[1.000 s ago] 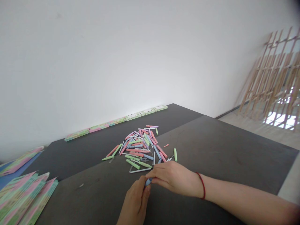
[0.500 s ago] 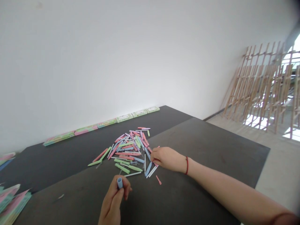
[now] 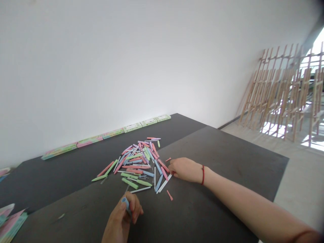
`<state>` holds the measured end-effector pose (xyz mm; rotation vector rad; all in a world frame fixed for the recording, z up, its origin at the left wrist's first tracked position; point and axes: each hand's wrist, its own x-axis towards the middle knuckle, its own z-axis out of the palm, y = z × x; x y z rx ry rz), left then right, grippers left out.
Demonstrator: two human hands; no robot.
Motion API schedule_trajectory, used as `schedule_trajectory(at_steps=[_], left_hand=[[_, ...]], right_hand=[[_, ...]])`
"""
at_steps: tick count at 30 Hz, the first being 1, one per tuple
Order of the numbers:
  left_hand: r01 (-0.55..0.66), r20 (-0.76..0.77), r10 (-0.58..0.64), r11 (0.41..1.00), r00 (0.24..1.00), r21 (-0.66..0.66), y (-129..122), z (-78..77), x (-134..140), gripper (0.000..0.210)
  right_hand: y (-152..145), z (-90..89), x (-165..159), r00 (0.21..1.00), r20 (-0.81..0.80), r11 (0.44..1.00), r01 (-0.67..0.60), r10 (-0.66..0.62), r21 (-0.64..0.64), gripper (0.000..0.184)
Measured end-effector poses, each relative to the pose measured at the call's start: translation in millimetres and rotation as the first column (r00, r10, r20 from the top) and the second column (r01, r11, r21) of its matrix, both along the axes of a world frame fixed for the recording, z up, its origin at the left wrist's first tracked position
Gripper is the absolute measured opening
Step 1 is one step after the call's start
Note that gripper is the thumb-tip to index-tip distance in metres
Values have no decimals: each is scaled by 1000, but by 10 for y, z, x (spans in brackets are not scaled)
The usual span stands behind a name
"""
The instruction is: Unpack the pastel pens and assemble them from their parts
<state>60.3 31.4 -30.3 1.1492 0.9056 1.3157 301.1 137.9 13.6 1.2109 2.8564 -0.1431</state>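
My left hand [image 3: 116,219] is closed around a blue hollow pen barrel [image 3: 125,201], its open end facing up towards me. At the right edge of a heap of pen parts, my right hand [image 3: 186,169] has its fingers curled down together. Slim white sticks [image 3: 164,185], like refills, run up to its fingertips, which hide their far ends; whether it grips one is unclear. Blue, pink, green and purple barrels make up the heap, among them a green barrel [image 3: 130,183] and a blue one [image 3: 159,183]. A small pink piece [image 3: 169,195] lies apart, nearer me.
Flat pastel boxes [image 3: 133,127] line the dark table [image 3: 222,155] along the white wall. More pastel packages [image 3: 12,224] are stacked at the lower left. Wooden easels [image 3: 275,94] lean on the wall beyond the table's right edge.
My right hand has shifted slightly right, away from the blue and pink barrels, uncovering them. My left hand has tilted and moved slightly left and down with the blue barrel.
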Motion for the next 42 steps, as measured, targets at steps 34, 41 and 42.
schedule_trajectory(at_steps=[34,41,42], left_hand=[[176,-534,20,933,845,313,-175,95,89,30],[-22,-479,99,986,872,164,-32,-25,-38,35],[-35,-476,107,987,873,158,-9,-41,-47,35]], right_hand=[[-305,130,-4,998,-7,995,54,-55,-89,23],[-641,-33,315,995,-94,995,3,-12,-98,21],[-671,-94,358,995,-97,997,4,-11,-80,18]])
